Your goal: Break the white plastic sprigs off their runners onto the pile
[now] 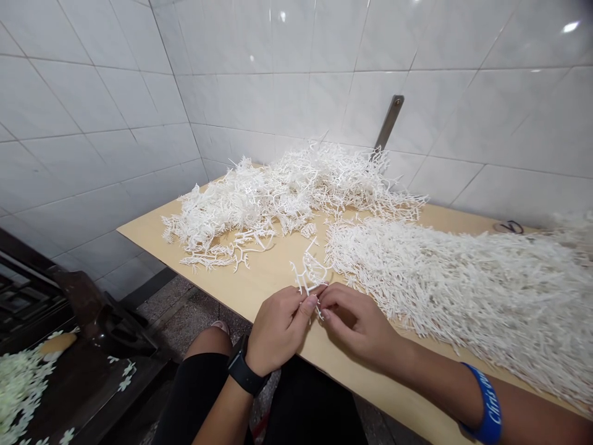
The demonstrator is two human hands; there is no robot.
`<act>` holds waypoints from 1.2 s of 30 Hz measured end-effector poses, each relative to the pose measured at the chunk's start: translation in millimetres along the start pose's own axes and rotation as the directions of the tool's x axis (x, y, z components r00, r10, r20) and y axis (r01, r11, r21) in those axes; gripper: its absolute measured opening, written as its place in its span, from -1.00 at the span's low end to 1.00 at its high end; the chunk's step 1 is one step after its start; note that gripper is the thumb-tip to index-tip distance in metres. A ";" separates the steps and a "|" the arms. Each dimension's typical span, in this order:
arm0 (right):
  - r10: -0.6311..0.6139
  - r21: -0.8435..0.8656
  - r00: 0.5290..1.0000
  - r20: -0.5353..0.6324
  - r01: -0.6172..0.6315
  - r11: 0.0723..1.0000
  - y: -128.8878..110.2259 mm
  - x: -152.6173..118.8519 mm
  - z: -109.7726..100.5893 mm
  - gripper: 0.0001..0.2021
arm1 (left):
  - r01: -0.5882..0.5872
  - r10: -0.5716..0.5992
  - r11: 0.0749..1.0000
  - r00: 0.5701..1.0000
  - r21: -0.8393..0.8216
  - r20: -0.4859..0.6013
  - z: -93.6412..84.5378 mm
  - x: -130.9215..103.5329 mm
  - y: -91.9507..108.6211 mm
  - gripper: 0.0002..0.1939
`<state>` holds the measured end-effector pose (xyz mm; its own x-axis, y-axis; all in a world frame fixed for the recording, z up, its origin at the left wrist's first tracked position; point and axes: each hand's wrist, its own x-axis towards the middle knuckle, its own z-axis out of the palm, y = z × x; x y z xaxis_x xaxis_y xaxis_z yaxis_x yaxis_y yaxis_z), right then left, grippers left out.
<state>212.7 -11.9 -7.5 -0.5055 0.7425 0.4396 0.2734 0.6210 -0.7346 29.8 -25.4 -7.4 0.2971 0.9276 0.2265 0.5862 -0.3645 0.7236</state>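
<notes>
Near the table's front edge, my left hand (281, 322) is closed on a white branching plastic sprig (307, 272), pinching it between thumb and fingers. The sprig's thin forked twigs stick up above my fingers. My right hand (354, 316) meets it from the right, thumb and forefinger pinched at the sprig's lower end, where a short twig pokes out below. Behind the hands lies a tangled heap of white branching pieces (278, 191). A few loose sprigs (250, 244) lie along that heap's front side.
A broad, dense layer of small white twig pieces (454, 278) covers the right of the wooden tabletop (222, 285). A metal bar (388, 127) leans at the tiled wall. A dark cord loop (509, 227) sits at the back right. Pale flower-shaped pieces (23, 383) lie on dark furniture at lower left.
</notes>
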 end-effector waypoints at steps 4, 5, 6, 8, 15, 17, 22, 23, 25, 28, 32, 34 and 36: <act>0.009 0.014 1.000 -0.002 -0.009 1.000 0.2 1.9 -0.1 -0.88 | 0.000 0.000 1.000 1.000 -0.022 0.010 -1.0 0.1 0.4 -0.55; 0.009 0.017 1.000 -0.001 -0.009 1.000 0.0 2.1 -0.3 -0.88 | -0.004 0.005 1.000 1.000 -0.027 0.015 -1.4 0.3 0.5 -0.55; 0.007 0.019 1.000 0.001 -0.007 1.000 -0.1 2.0 -0.6 -0.87 | -0.010 0.011 0.999 1.000 -0.033 0.021 -1.7 0.4 0.5 -0.56; 0.008 0.019 1.000 0.005 -0.008 1.000 -0.4 1.4 -1.0 -0.87 | -0.022 0.023 0.998 0.999 -0.050 0.027 -2.0 0.5 0.5 -0.58; 0.040 -0.006 0.999 0.010 -0.040 0.999 0.0 0.5 -0.9 -0.87 | -0.006 0.008 1.000 0.999 -0.021 0.053 -2.2 1.6 0.4 -0.61; 0.040 -0.011 0.999 0.011 -0.040 0.999 0.1 1.2 -0.9 -0.87 | -0.010 0.011 1.000 0.998 -0.022 0.061 -2.6 2.3 0.7 -0.62; 0.047 -0.004 0.999 0.012 -0.047 0.999 -0.3 1.9 -1.5 -0.87 | -0.012 0.014 0.999 0.998 -0.039 0.054 -2.5 2.3 0.3 -0.64; 0.051 -0.002 0.999 0.015 -0.051 0.999 -0.5 1.7 -1.7 -0.87 | -0.013 0.016 0.999 0.999 -0.045 0.052 -2.3 1.8 0.1 -0.64; 0.056 0.001 0.998 0.023 -0.056 0.998 -0.6 1.0 -1.9 -0.87 | -0.010 0.012 0.999 0.999 -0.051 0.043 -1.6 0.5 -0.4 -0.64; 0.049 0.000 0.998 0.028 -0.049 0.999 -0.3 0.3 -2.0 -0.87 | 0.007 -0.006 0.998 1.000 -0.056 0.015 -1.1 -0.7 -0.7 -0.64; 0.036 -0.009 0.999 0.024 -0.036 0.999 0.9 0.5 -1.4 -0.87 | 0.010 -0.011 0.995 1.000 -0.103 -0.008 -1.3 -0.1 -1.1 -0.64; 0.023 -0.003 1.000 0.020 -0.023 1.000 1.3 1.2 -1.2 -0.87 | 0.001 -0.002 0.992 1.000 -0.124 -0.005 -1.5 1.0 -1.7 -0.65; 0.005 0.008 1.000 0.018 -0.005 1.000 1.2 2.3 -1.0 -0.88 | -0.012 0.012 0.992 1.000 -0.129 0.001 -1.6 2.2 -2.4 -0.65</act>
<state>212.7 -9.2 -6.8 -0.5192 0.7408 0.4262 0.2695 0.6152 -0.7409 27.8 -22.4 -7.6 0.3049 0.9230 0.2345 0.4804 -0.3617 0.7990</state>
